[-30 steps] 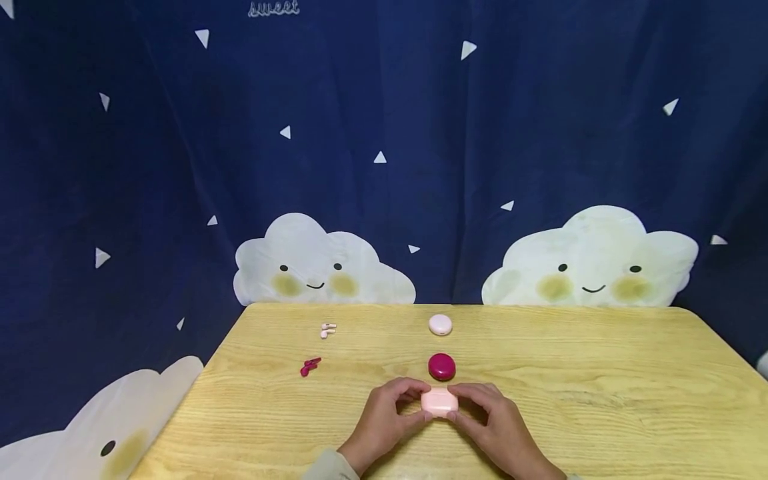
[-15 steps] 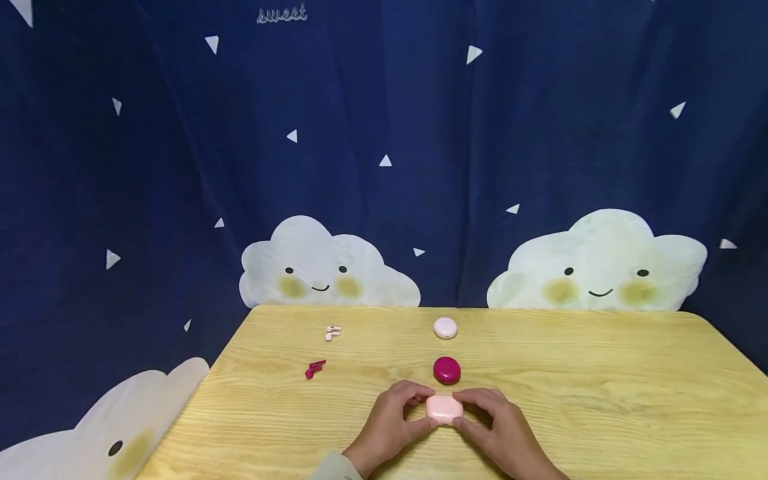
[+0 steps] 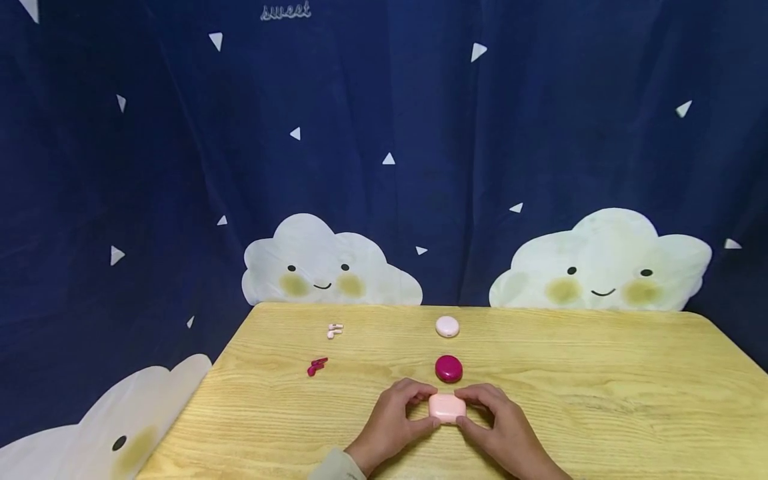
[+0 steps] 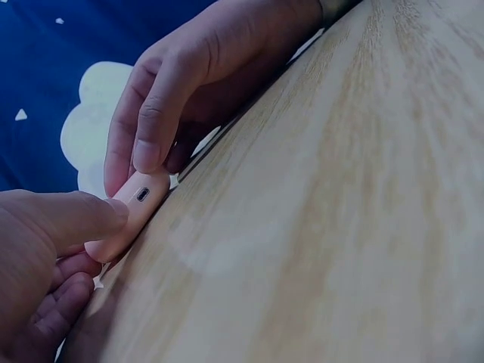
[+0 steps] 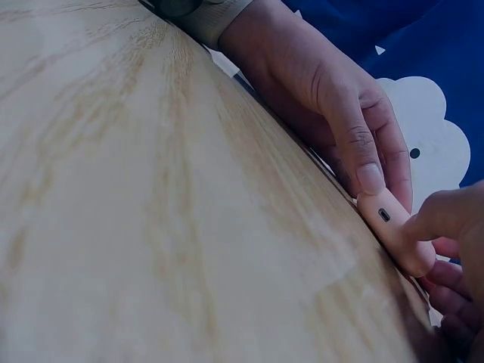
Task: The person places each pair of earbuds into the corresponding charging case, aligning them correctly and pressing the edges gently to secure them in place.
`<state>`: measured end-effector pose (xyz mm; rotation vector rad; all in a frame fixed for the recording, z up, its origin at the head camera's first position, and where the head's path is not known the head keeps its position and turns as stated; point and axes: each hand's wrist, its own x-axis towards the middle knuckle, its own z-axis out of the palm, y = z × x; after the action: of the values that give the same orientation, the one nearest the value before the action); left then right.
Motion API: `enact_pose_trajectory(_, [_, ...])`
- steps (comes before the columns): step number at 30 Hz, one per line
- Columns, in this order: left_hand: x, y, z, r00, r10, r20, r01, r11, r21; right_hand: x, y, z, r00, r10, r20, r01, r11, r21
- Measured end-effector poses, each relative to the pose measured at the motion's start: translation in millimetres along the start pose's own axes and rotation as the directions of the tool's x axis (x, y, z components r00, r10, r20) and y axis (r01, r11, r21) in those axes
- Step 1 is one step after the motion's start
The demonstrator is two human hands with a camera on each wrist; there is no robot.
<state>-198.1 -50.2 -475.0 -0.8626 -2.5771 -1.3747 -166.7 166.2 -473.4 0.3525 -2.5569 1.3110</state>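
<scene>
A light pink earbud case (image 3: 447, 408) with rounded corners lies on the wooden table, its lid down. My left hand (image 3: 393, 420) pinches its left end between thumb and fingers, and my right hand (image 3: 503, 427) grips the right end the same way. The wrist views show a small charging port on the side of the case (image 4: 143, 194) that faces me, with both thumbs on that side. Just beyond the hands sits a round magenta case (image 3: 449, 369). Behind that stands a round pale pink case (image 3: 447, 326).
On the left of the table (image 3: 600, 373) lie a pair of magenta earbuds (image 3: 317, 366) and, farther back, a pair of pale pink earbuds (image 3: 335, 331). A dark blue curtain (image 3: 384, 100) with white clouds and triangles hangs behind the far edge.
The whole head view has shifted slightly, so everything appears a little farther right. Both hands keep the same hold on the light pink case, which stays in place on the table.
</scene>
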Motion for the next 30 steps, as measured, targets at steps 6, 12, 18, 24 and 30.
enact_pose_trajectory(6, [-1.3, 1.6, -0.9, 1.000, -0.002, 0.002, 0.002, 1.000, -0.003, 0.0, -0.9, -0.3, 1.000, 0.002, 0.005, -0.002, 1.000, 0.004])
enact_pose_trajectory(12, [0.4, 3.0, -1.4, 1.000, 0.001, 0.003, -0.001, 1.000, -0.018, 0.7, -1.4, -2.4, 1.000, 0.018, 0.006, -0.018, 1.000, 0.017])
enact_pose_trajectory(18, [-0.5, 3.5, -2.1, 1.000, -0.022, 0.003, 0.022, 0.999, -0.028, 0.2, -1.1, -1.6, 1.000, 0.006, 0.002, -0.006, 1.000, 0.030])
enact_pose_trajectory(24, [1.4, 4.2, -2.7, 1.000, -0.024, 0.004, 0.024, 0.999, -0.034, 1.8, -1.5, -3.2, 1.000, 0.011, -0.006, -0.011, 1.000, 0.015])
enact_pose_trajectory(30, [0.6, 1.5, -0.5, 1.000, -0.023, -0.016, 0.022, 0.998, -0.065, 0.7, -2.5, -2.0, 0.998, 0.058, -0.020, -0.057, 0.997, 0.045])
